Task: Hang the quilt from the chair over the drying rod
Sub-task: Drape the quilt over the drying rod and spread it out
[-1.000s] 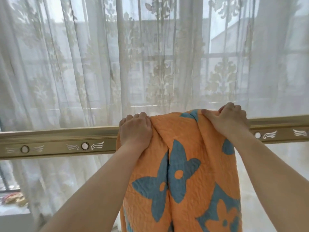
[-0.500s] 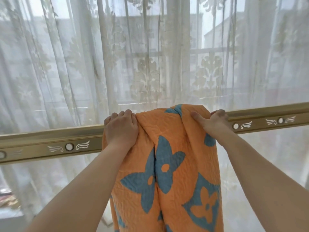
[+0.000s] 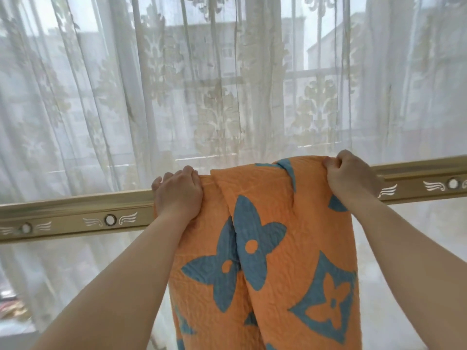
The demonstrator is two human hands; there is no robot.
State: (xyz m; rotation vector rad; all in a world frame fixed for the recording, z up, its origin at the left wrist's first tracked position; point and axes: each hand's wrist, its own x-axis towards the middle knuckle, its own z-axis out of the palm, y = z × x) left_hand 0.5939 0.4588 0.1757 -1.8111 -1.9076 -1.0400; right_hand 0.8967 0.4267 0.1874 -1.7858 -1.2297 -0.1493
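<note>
An orange quilt (image 3: pixel 273 213) with blue flower shapes lies bunched over the golden drying rod (image 3: pixel 75 213) and hangs down toward me in thick folds. My left hand (image 3: pixel 178 193) grips the quilt's left top edge at the rod, fingers curled over it. At the quilt's right top corner my right hand (image 3: pixel 350 174) pinches a fold, just above the rod. The far side of the quilt behind the rod is hidden.
A sheer white lace curtain (image 3: pixel 227 84) hangs close behind the rod across the whole window. The rod runs on bare to the left and to the right (image 3: pixel 424 178). Some coloured clutter (image 3: pixel 10 306) lies low at the left edge.
Both hands have spread apart along the rod with the quilt's top edge, the right hand going furthest right. The fabric lies wider over the rod. The view has shifted slightly.
</note>
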